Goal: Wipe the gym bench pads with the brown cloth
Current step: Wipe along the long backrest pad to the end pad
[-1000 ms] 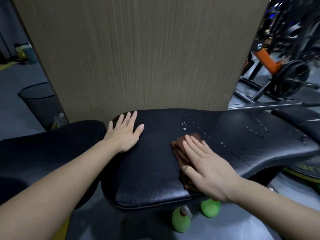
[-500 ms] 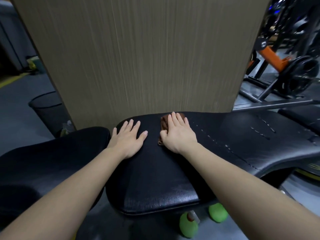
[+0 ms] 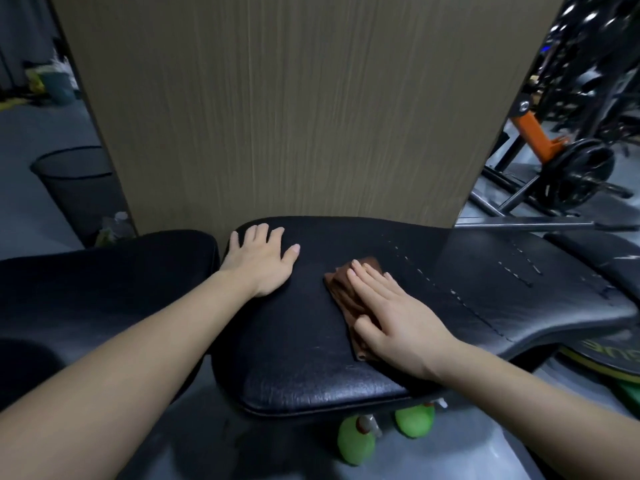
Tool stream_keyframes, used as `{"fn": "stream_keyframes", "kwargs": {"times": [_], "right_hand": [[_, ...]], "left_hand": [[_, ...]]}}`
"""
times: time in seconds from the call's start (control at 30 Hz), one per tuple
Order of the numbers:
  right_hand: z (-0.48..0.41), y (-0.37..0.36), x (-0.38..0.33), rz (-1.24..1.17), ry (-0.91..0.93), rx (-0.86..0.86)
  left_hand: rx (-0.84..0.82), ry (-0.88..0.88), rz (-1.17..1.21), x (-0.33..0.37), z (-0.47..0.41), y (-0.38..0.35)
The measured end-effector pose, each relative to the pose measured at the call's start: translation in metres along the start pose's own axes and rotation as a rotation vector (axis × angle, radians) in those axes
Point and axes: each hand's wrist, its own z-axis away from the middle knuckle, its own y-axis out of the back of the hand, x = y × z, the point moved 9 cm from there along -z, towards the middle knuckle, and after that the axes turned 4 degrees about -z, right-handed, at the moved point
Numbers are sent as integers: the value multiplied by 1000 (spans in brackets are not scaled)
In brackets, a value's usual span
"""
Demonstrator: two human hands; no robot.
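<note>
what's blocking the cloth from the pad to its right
Nothing visible: the right hand presses the brown cloth on the bench pad, bare to its right; the left hand rests on the other side.

two hands (image 3: 259, 265) (image 3: 398, 323), one brown cloth (image 3: 341, 289), two green bottles (image 3: 356, 445) (image 3: 414, 422), one mesh bin (image 3: 74, 188).

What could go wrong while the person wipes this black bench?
The right hand only presses flat on the brown cloth, so the cloth might bunch up or slip out. The pale stitching on the bench pad just right of the cloth could snag it. The green bottles on the floor below the pad's near edge could get kicked over.
</note>
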Motion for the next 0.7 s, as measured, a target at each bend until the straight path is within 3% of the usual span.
{"fn": "stream_keyframes", "kwargs": {"times": [0.23, 0.47, 0.6, 0.7], "right_hand": [[-70, -10, -6, -69, -2, 54], [-141, -7, 48, -95, -280, 130], [-148, -8, 68, -10, -389, 17], [-123, -6, 60, 9, -345, 8]], "left_hand": [[-6, 4, 37, -2, -2, -5], [17, 16, 36, -7, -6, -7], [-13, 7, 47, -7, -6, -9], [-28, 6, 40, -7, -6, -8]]}}
